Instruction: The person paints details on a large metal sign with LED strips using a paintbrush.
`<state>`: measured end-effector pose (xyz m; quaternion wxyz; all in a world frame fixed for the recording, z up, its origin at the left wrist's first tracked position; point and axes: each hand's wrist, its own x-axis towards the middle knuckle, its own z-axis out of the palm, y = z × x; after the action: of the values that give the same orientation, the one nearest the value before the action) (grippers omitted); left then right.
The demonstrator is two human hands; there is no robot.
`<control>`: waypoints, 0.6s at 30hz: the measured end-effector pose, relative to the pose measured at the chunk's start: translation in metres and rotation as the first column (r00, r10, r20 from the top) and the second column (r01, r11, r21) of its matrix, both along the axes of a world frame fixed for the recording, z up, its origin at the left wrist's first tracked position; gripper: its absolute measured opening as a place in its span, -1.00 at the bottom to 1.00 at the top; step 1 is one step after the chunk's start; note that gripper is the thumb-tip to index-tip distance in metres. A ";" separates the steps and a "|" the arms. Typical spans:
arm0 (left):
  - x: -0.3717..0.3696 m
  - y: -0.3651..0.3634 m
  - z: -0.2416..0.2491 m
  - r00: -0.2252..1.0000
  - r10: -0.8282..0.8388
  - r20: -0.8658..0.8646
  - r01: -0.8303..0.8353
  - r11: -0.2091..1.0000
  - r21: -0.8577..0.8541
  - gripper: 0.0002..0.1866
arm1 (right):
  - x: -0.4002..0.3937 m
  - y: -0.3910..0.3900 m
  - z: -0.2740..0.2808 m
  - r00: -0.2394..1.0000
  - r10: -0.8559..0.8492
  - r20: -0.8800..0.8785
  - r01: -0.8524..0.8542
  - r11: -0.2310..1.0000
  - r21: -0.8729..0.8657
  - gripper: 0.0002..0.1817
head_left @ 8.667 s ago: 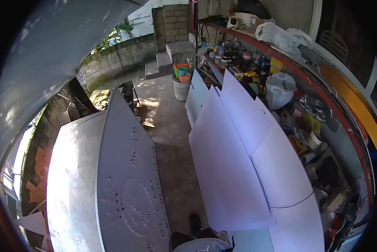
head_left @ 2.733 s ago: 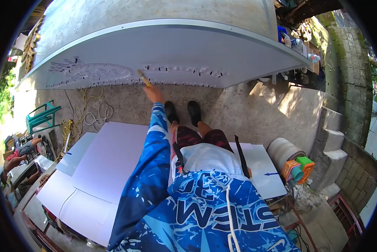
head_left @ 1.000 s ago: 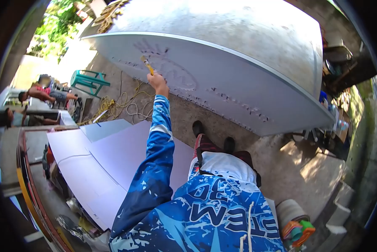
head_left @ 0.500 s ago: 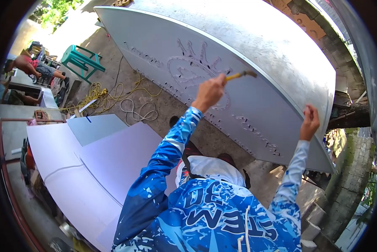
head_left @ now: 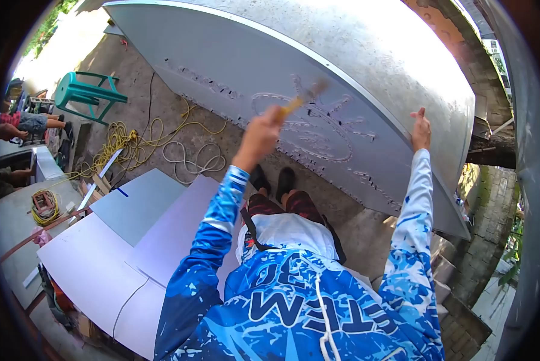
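My left hand (head_left: pixel 261 137) is closed round the yellow handle of a hammer (head_left: pixel 293 107). The hammer's head is blurred and overlaps raised lettering on a large grey panel (head_left: pixel 222 63). This panel leans on its long side and bears outlined letters, an oval emblem (head_left: pixel 306 135) and many small dark pieces along the outlines. At the panel's upper edge is my right hand (head_left: pixel 421 131), raised with a finger stretched upward and the thumb apart. It overlaps the edge in this view, with nothing seen between its fingers.
A green plastic stool (head_left: pixel 89 93) stands at the left near tangled yellow cord (head_left: pixel 122 139) and a loop of white cable (head_left: pixel 192 159). White sheets (head_left: pixel 95 259) lie at my left. A seated person (head_left: pixel 29 123) is at the far left. Concrete blocks line the right.
My left hand has moved left with the hammer. My right hand has shifted left and up, its fingers more extended. The camera view has tilted, so my feet now show.
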<state>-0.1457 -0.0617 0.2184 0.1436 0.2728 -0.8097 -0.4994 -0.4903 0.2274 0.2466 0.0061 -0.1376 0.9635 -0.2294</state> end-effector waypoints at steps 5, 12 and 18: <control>-0.016 0.039 0.008 0.958 -0.282 -0.060 0.266 0.945 -0.192 -0.89 | -0.010 0.005 -0.007 0.976 -0.064 0.210 0.087 0.991 -0.102 -0.09; 0.010 -0.163 -0.012 0.852 0.513 -0.104 -0.523 0.837 -0.161 -0.76 | -0.006 0.007 -0.005 0.978 0.044 0.206 -0.023 0.995 -0.099 -0.26; 0.023 -0.225 -0.050 0.607 0.794 0.000 -0.770 0.589 -0.244 -0.81 | -0.013 0.014 -0.006 0.983 0.046 0.180 -0.045 0.999 -0.011 -0.32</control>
<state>-0.1223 -0.2867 0.1687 0.3333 0.6101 -0.6632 -0.2770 -0.5031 0.2414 0.2406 0.0978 -0.1384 0.9549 -0.2439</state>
